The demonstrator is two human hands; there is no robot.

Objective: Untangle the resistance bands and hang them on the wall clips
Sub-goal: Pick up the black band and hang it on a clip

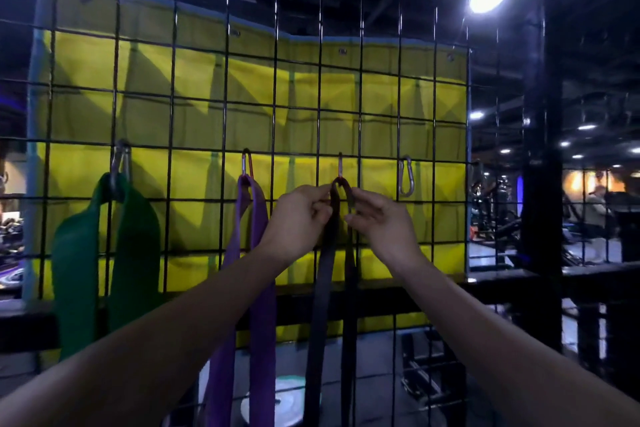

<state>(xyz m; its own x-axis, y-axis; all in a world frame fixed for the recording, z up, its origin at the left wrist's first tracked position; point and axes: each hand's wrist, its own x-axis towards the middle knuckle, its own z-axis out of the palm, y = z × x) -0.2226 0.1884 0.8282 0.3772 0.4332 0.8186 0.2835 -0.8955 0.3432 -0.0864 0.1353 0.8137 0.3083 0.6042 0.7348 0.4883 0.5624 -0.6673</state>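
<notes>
Behind your fingers, a wire grid (194, 121) fronts yellow padding. Your left hand (298, 218) and right hand (381, 222) each pinch the black band (325, 270), looped over the red clip (340, 166) just above your fingertips.

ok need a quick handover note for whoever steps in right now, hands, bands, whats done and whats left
Left hand: pinches the left strand of the black band just under its clip.
Right hand: pinches the right strand of the same band.
Black band: top loop sits in the red clip on the wire grid; both strands hang down.
Done: green band hangs on the leftmost clip, purple band on the next.
Left: check the black band is seated and let go. The silver clip to the right holds nothing.
</notes>
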